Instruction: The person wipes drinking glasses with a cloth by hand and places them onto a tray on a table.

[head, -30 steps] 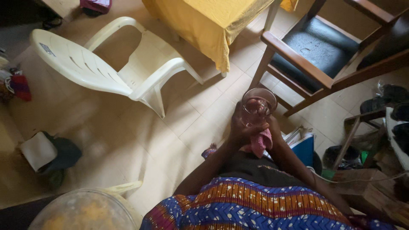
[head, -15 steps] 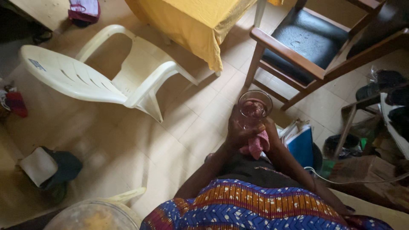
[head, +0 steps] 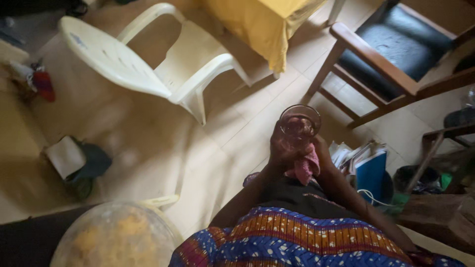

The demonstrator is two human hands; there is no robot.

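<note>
A tiled floor (head: 148,148) is seen from above. A clear glass (head: 300,123) is gripped in the left hand (head: 283,151), fingers curled around its side, while a pink cloth (head: 306,168) is pressed against it by the right hand (head: 321,155); wiping seems under way, and turning the glass is judged needed. A white plastic chair (head: 148,64), a wooden armchair (head: 391,64) and stacked books (head: 363,160) stand near, none obstructing.

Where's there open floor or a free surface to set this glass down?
The left hand and right hand hold the glass with a pink cloth. Bare tiled floor lies between the white plastic chair and the wooden armchair; both seats look free. It is crowded to the right around the blue folder.
</note>
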